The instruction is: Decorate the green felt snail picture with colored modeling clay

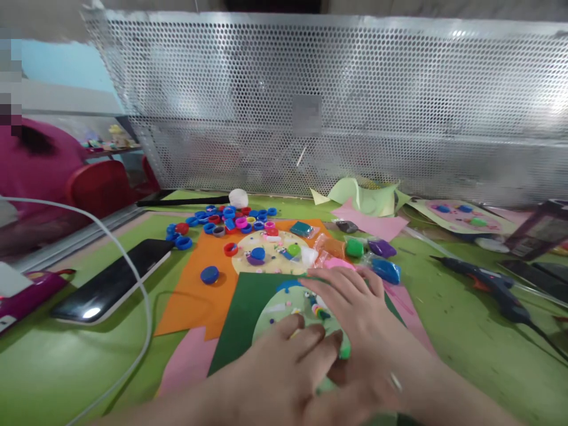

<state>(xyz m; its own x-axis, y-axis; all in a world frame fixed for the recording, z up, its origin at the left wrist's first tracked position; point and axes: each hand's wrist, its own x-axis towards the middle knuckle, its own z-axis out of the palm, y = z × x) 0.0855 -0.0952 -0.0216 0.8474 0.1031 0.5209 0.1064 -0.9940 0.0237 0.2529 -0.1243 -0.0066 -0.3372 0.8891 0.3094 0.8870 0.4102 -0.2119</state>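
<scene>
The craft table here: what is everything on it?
Plastic bottle caps: many, mostly blue, far left of centre.
Orange paper sheet: one, centre-left.
Dark green paper sheet: one, under the hands.
Pale green paper disc: one, on the green sheet.
Black smartphone: one, left.
Blue-black glue gun: one, right.
Clay lumps in bags: several, green, purple, blue, centre-right.
Left hand: fingers on the disc.
Right hand: flat on the disc.

Both hands (323, 349) low, overlapping, fingers spread
</scene>
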